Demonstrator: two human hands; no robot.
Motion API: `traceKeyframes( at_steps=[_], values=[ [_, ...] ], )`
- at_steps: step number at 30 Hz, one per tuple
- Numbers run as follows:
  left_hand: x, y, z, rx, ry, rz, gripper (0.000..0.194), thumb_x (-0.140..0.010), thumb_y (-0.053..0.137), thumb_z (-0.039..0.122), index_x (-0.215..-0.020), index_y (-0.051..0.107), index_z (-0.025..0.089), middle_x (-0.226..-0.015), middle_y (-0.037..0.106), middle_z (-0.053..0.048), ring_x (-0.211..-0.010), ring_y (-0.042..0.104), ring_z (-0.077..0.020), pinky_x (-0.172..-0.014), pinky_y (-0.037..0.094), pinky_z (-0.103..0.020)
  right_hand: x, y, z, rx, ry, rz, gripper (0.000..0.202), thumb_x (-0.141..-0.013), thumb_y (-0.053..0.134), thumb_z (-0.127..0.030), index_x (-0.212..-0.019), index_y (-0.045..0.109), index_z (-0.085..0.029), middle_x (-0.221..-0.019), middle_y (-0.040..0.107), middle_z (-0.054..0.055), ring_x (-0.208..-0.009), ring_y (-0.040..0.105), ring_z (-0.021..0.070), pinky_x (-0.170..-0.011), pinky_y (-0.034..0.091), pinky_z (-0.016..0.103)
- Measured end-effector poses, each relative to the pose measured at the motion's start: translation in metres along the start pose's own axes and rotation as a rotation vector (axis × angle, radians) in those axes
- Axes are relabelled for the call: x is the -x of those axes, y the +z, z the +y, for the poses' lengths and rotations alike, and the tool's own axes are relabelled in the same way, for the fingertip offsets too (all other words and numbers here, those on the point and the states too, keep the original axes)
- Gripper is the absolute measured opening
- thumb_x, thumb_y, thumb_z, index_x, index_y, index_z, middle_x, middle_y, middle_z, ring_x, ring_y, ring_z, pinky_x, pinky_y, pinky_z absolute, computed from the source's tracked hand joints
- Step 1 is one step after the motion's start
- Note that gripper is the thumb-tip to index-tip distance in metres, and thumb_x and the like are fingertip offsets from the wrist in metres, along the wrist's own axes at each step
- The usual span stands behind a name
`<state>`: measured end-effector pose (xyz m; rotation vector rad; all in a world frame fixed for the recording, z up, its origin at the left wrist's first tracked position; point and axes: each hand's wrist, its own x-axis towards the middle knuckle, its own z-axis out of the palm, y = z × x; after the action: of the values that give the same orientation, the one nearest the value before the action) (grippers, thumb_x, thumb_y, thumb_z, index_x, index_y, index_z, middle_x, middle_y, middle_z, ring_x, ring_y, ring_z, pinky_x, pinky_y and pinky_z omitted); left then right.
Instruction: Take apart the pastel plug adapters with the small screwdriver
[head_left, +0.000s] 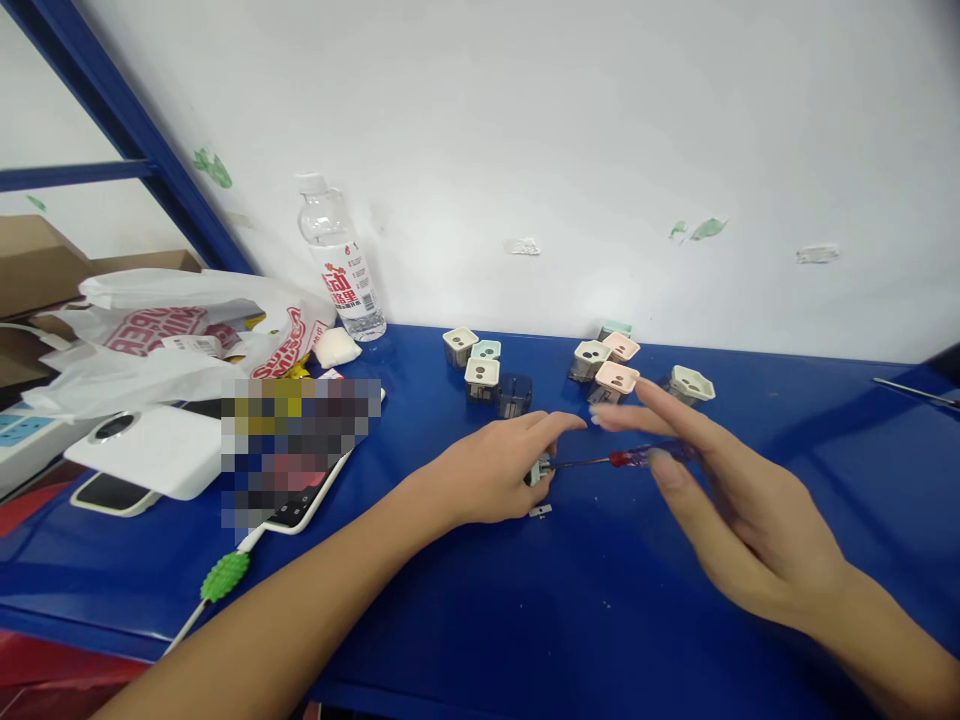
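Note:
My left hand is closed around a small pale sharpener part at the middle of the blue table. A screwdriver with a red and purple clear handle points left, its tip at that part. My right hand is beside the handle, fingers spread; the handle passes behind the thumb, and whether they touch is unclear. Just below my left hand lies a small metal blade. Sharpeners with white lids and pink lids stand behind my hands, near a dark clear container.
A blue table meets a white wall. At the left are a water bottle, a plastic bag, a phone with a cable and a white device. Another sharpener and a metal rod are at the right.

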<state>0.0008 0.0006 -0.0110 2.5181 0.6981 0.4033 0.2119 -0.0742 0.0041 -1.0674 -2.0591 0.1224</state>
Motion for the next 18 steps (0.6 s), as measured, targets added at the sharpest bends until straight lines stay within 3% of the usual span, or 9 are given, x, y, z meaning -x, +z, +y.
traceKeyframes(
  at_steps=[4,6,10,12,16,18],
  values=[
    [-0.0005,-0.0003,0.0006,-0.002,-0.014,-0.008,0.051,-0.084,0.052,0.015,-0.132,0.039,0.019,-0.107,0.059,-0.008,-0.096,0.058,-0.0204,-0.086,0.048,-0.035,-0.0011,0.0011,0.0017,-0.017,-0.052,0.114,0.049,-0.087,0.062,-0.015,-0.130,0.051,-0.035,-0.088,0.072,-0.001,-0.078,0.066,0.0189,-0.078,0.051,0.036],
    [-0.0005,-0.0001,0.0007,-0.001,-0.006,-0.005,0.051,-0.084,0.051,0.015,-0.133,0.038,0.020,-0.108,0.059,-0.008,-0.096,0.058,-0.0201,-0.085,0.048,-0.034,-0.0021,0.0007,0.0026,0.025,-0.071,0.116,0.043,-0.086,0.064,-0.021,-0.125,0.055,-0.035,-0.089,0.071,0.000,-0.080,0.066,0.0207,-0.078,0.051,0.038],
    [-0.0005,0.0002,-0.0004,-0.014,0.010,0.017,0.052,-0.083,0.051,0.011,-0.132,0.039,0.021,-0.107,0.059,-0.007,-0.095,0.058,-0.0195,-0.085,0.048,-0.033,-0.0027,0.0004,0.0008,0.016,-0.007,0.009,0.055,-0.094,0.045,-0.018,-0.147,0.032,-0.029,-0.123,0.063,0.007,-0.111,0.060,0.0237,-0.092,0.049,0.042],
    [-0.0007,0.0000,-0.0006,-0.020,0.008,0.017,0.051,-0.083,0.052,0.011,-0.132,0.039,0.020,-0.107,0.059,-0.007,-0.095,0.058,-0.0196,-0.085,0.048,-0.033,-0.0022,0.0012,-0.0001,-0.014,0.012,0.003,0.060,-0.094,0.044,-0.013,-0.149,0.026,-0.031,-0.116,0.066,0.005,-0.105,0.063,0.0207,-0.089,0.051,0.038],
    [-0.0009,0.0000,0.0006,-0.016,-0.002,0.001,0.051,-0.084,0.052,0.015,-0.133,0.038,0.019,-0.108,0.059,-0.008,-0.097,0.058,-0.0201,-0.085,0.048,-0.034,-0.0021,0.0018,0.0021,0.016,-0.061,0.103,0.048,-0.086,0.063,-0.017,-0.130,0.052,-0.036,-0.084,0.071,-0.001,-0.075,0.066,0.0182,-0.075,0.052,0.035],
    [-0.0007,0.0001,0.0010,-0.011,0.002,0.009,0.052,-0.085,0.051,0.014,-0.134,0.037,0.019,-0.109,0.059,-0.008,-0.098,0.058,-0.0199,-0.086,0.048,-0.034,-0.0023,0.0012,0.0038,0.045,-0.077,0.097,0.044,-0.086,0.065,-0.022,-0.127,0.055,-0.033,-0.084,0.071,0.000,-0.075,0.066,0.0192,-0.075,0.052,0.036]
  ],
)
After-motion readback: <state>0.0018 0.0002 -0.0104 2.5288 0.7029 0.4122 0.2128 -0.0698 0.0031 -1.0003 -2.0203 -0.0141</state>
